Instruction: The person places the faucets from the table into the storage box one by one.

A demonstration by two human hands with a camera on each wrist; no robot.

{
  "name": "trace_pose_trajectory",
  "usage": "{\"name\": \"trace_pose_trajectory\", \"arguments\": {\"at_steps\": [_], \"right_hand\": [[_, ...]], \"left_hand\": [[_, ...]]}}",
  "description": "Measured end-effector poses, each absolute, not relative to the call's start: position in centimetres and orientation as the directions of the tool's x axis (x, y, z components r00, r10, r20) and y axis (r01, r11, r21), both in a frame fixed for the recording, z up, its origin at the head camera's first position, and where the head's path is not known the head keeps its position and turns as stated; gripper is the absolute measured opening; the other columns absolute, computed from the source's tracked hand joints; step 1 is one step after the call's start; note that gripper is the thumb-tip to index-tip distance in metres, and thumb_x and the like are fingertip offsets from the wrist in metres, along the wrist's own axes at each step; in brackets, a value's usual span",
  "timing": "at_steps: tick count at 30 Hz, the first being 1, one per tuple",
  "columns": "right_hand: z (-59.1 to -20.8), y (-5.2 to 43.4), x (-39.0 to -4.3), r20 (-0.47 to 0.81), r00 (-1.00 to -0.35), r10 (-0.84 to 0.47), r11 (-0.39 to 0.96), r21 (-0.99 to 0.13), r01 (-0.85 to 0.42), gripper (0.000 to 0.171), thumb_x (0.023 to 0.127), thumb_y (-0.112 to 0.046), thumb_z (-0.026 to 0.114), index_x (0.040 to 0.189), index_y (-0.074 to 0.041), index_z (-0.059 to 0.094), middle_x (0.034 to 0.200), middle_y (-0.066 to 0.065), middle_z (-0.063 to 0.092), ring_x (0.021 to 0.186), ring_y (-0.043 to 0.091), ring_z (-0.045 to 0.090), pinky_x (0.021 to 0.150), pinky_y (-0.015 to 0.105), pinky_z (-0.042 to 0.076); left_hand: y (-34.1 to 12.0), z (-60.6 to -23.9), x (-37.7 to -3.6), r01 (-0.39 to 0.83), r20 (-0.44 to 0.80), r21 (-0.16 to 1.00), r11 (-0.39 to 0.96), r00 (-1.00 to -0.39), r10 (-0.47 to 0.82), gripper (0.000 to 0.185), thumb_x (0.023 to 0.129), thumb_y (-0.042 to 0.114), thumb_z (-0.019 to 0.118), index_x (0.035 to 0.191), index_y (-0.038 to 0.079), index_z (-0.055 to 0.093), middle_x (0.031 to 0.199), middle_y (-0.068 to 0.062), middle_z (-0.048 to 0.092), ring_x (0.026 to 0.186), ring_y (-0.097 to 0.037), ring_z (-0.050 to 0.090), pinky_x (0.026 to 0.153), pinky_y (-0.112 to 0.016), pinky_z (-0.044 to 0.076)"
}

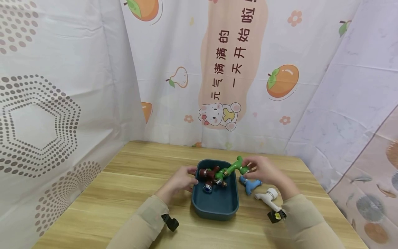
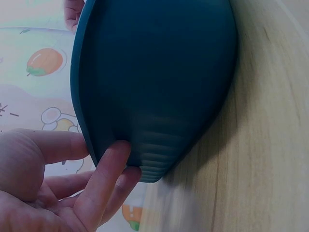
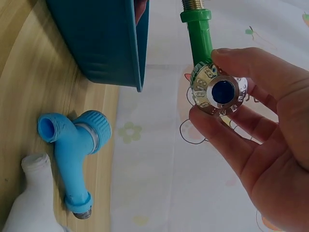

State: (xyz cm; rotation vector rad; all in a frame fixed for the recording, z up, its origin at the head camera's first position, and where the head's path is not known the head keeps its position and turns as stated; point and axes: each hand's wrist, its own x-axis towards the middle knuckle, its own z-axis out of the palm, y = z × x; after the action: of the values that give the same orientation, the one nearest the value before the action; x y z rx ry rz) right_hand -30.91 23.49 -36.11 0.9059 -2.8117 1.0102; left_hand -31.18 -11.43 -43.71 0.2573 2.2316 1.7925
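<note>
Green tap (image 1: 231,168), right hand (image 1: 264,171) pinching

I wore a long-sleeved top in a pale beige, the soft cloth reaching down both arms and ending in plain cuffs at my wrists. A small black camera mount (image 1: 170,222) was strapped under my left sleeve (image 1: 146,221), and another black one with a yellow mark (image 1: 276,215) sat by my right sleeve (image 1: 306,221). My left hand (image 1: 180,180) and right hand (image 1: 264,171) were bare, with short, unpainted nails and no rings.
</note>
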Motion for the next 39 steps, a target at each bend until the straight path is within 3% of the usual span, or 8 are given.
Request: {"name": "trace_pose_trajectory", "arguments": {"at_steps": [8, 21, 29, 39], "right_hand": [[-35.9, 22.5, -30.9, 0.211, -0.773, -0.598, 0.565, -0.573, -0.593, 0.026, 0.082, -0.002, 0.079, 0.104, -0.013, 0.069, 0.105, 0.002, 0.067, 0.096, 0.026, 0.069, 0.078, 0.029, 0.060], [-35.9, 20.6, -31.0, 0.192, -0.697, -0.691, 0.516, -0.544, -0.662, 0.026, 0.083, -0.004, 0.081, 0.106, -0.011, 0.069, 0.107, 0.001, 0.067, 0.098, 0.024, 0.069, 0.075, 0.027, 0.060], [-35.9, 19.3, -30.7, 0.137, -0.693, -0.708, 0.530, -0.547, -0.649, 0.026, 0.084, -0.006, 0.082, 0.106, -0.014, 0.070, 0.110, -0.001, 0.066, 0.100, 0.024, 0.067, 0.078, 0.027, 0.060], [-36.3, 18.2, -30.7, 0.113, -0.636, -0.764, 0.492, -0.537, -0.686, 0.027, 0.084, -0.004, 0.081, 0.106, -0.016, 0.071, 0.105, -0.003, 0.063, 0.093, 0.019, 0.066, 0.078, 0.026, 0.059]], "left_hand": [[-11.4, -43.8, -31.2, -0.025, -0.092, 0.976, 0.218, -0.948, 0.304, 0.064, 0.087, -0.009, 0.067, 0.147, -0.005, 0.047, 0.135, -0.026, 0.053, 0.096, -0.038, 0.070, 0.064, -0.042, 0.063], [-11.5, -43.7, -31.2, -0.015, -0.085, 0.975, 0.220, -0.947, 0.311, 0.063, 0.088, -0.008, 0.067, 0.147, -0.005, 0.047, 0.135, -0.026, 0.053, 0.097, -0.037, 0.070, 0.065, -0.042, 0.063], [-11.5, -43.9, -31.3, -0.011, -0.082, 0.975, 0.223, -0.947, 0.310, 0.061, 0.088, -0.008, 0.067, 0.146, -0.004, 0.049, 0.135, -0.025, 0.053, 0.097, -0.036, 0.070, 0.065, -0.042, 0.063], [-11.5, -43.7, -31.2, -0.007, -0.076, 0.976, 0.218, -0.947, 0.312, 0.061, 0.088, -0.008, 0.067, 0.146, -0.005, 0.048, 0.136, -0.025, 0.053, 0.096, -0.034, 0.070, 0.065, -0.042, 0.063]]}}
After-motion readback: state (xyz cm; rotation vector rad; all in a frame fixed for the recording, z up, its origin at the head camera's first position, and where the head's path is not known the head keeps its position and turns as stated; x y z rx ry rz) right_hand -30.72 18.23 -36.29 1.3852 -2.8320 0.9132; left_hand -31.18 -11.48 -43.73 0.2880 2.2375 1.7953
